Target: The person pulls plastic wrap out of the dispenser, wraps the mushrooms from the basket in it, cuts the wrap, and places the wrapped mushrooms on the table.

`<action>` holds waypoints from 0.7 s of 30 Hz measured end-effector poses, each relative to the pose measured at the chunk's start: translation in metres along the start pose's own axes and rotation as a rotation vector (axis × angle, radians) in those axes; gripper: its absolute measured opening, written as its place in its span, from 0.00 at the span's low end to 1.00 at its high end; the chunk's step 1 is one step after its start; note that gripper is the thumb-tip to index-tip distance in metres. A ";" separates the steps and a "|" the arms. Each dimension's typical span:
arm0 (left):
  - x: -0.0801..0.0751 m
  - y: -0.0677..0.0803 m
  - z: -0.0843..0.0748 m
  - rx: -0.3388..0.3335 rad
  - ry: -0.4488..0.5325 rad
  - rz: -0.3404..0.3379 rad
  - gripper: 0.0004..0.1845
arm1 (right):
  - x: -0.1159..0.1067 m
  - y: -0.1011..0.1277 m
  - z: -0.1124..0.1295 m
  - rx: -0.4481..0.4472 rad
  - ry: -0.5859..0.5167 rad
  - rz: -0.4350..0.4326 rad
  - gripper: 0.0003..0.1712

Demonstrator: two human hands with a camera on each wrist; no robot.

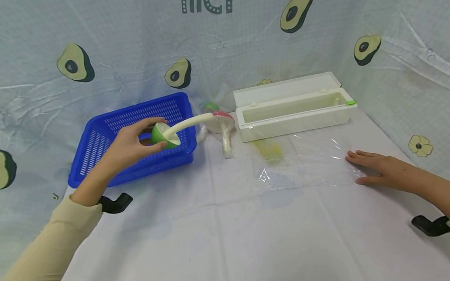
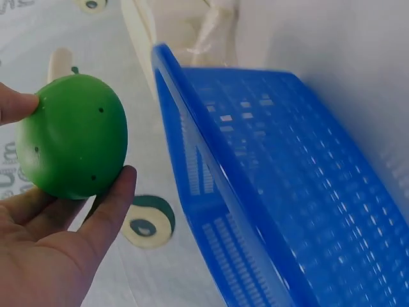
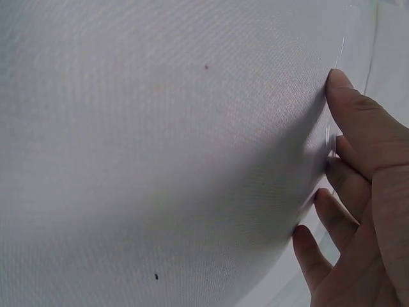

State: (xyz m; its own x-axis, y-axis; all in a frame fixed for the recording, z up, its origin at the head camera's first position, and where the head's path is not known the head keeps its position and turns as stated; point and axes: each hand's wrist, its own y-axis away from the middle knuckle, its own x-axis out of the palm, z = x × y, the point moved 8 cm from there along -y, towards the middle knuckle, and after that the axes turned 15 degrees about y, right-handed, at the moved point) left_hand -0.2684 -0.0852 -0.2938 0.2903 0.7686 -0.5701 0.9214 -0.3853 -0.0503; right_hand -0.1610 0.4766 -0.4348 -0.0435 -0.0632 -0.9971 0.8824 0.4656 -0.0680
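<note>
My left hand grips a green-capped toy mushroom by its cap, thumb on one side and fingers on the other. Its long pale stem points right, over the table. In the left wrist view the rounded cap shows a few dark dots. On the right, my right hand rests with spread, nearly straight fingers on the edge of a clear sheet of plastic wrap. The sheet lies flat in front of a long white plastic wrap dispenser, whose lid is up. In the right wrist view the fingertips touch the surface.
Behind my left hand stands a blue basket. Between basket and dispenser lies a red-capped mushroom in clear wrap, with another green-capped one behind it. A green tab sits on the dispenser's right end. Avocado-print sheeting hangs behind.
</note>
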 end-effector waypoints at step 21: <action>0.050 0.001 -0.022 0.092 0.157 -0.043 0.32 | 0.000 -0.001 -0.007 0.110 -0.030 0.099 0.41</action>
State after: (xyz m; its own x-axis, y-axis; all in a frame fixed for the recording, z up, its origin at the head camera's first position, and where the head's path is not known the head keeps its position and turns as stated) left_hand -0.2470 -0.0359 -0.3042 0.2941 0.8529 -0.4313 0.9084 -0.3898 -0.1514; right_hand -0.1654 0.4821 -0.4351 0.0591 -0.0490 -0.9970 0.9278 0.3714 0.0368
